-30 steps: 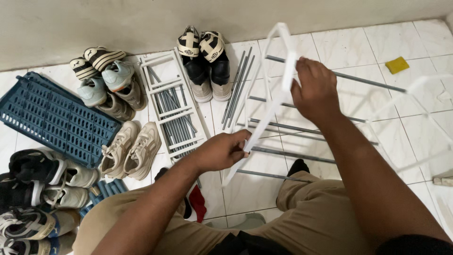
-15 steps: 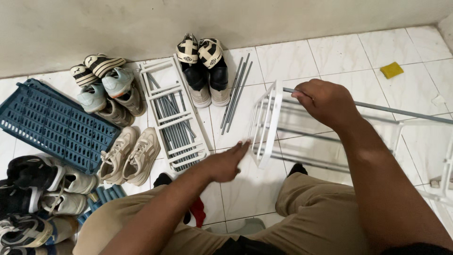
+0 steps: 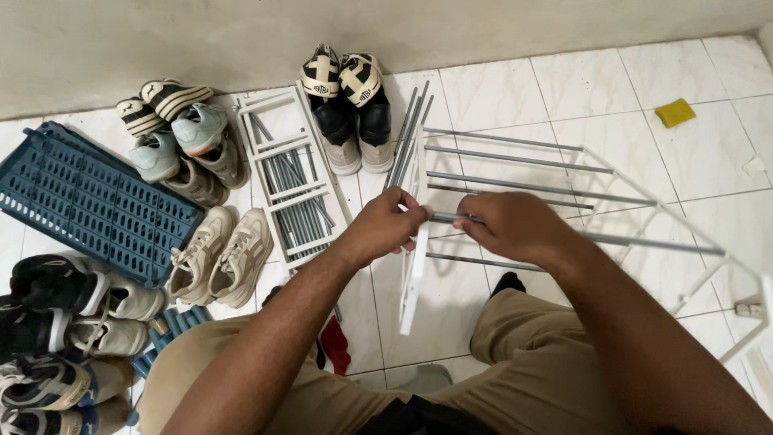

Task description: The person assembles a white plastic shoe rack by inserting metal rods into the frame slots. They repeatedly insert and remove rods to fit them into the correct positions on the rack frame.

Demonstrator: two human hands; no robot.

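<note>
left hand (image 3: 382, 227) fingers closed on white side frame (image 3: 417, 242) of rack | right hand (image 3: 507, 225) fingers pinched round grey rod (image 3: 515, 187) end at frame | rack lies on floor tiles (image 3: 499, 89), centre-right | looks light, stiff, wobbly; grip at joints | shoes (image 3: 346, 105) far.

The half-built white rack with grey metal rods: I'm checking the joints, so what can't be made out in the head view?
- Where the grey metal rod meets the white plastic side frame: covered by the left hand and right hand.
- The far white side frame: cut off by the right edge.
- Loose grey rods inside the spare white frame: overlapping, count unclear.
</note>
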